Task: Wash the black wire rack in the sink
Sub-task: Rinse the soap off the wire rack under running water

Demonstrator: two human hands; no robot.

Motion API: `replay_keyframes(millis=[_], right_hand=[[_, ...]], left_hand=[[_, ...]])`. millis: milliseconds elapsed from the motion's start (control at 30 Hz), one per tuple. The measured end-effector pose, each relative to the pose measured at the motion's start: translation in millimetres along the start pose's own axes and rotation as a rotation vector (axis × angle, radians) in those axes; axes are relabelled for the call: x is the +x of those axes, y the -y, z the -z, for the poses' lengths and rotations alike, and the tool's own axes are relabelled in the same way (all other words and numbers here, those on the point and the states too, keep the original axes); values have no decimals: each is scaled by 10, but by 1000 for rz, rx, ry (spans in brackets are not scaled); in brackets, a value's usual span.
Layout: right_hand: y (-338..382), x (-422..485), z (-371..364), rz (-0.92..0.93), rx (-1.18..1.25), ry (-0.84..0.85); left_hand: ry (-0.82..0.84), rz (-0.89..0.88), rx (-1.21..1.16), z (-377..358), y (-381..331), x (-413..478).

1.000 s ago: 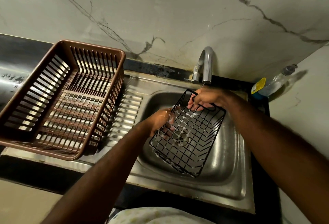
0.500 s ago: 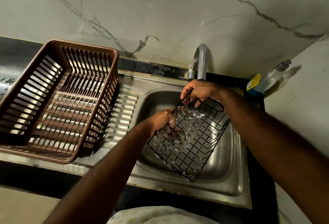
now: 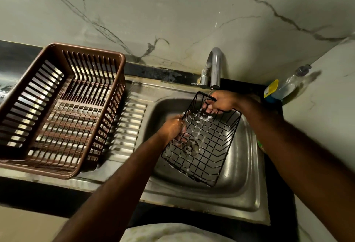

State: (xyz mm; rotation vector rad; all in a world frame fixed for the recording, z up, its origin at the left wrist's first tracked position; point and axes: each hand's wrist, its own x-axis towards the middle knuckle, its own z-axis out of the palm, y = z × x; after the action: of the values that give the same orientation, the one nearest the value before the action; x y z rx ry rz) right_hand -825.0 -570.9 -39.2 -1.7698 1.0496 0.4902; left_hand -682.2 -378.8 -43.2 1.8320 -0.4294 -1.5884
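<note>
Veined marble wall behind a steel sink (image 3: 245,166). Tilted in the basin, a soapy black wire rack (image 3: 204,146), far end raised under the faucet (image 3: 216,67) and its thin stream. Right hand (image 3: 221,103) curled round the far rim. Left hand (image 3: 172,128) gripping the left edge, fingers behind the mesh. Brown plastic dish basket (image 3: 92,50) on the drainboard at left, clear soap bottle (image 3: 285,88) in the right corner.

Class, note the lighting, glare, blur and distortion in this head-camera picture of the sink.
Head view: dim, warm light; glare on the steel drainboard, showing through the brown basket; the left hand on the black wire rack is slightly motion-blurred; the bottle throws a shadow on the wall; the wide lens bows the counter edge.
</note>
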Motion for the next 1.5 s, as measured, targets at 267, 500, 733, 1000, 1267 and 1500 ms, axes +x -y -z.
replay_keyframes(millis=[267, 500, 733, 1000, 1267, 1500], right_hand=[[242, 14, -336, -79, -397, -551], [138, 113, -88, 66, 143, 4], [-44, 146, -74, 20, 501, -10], [48, 324, -451, -33, 994, -276], [-43, 355, -633, -76, 1081, -274], [10, 319, -839, 73, 1405, -379]], left_hand=[[-133, 54, 65, -19, -96, -39], [-94, -70, -69, 237, -29, -149], [-149, -251, -58, 429, -183, -268], [-291, -331, 162, 332, -128, -339], [-381, -332, 306, 232, -184, -456], [-429, -218, 272, 278, -318, -474]])
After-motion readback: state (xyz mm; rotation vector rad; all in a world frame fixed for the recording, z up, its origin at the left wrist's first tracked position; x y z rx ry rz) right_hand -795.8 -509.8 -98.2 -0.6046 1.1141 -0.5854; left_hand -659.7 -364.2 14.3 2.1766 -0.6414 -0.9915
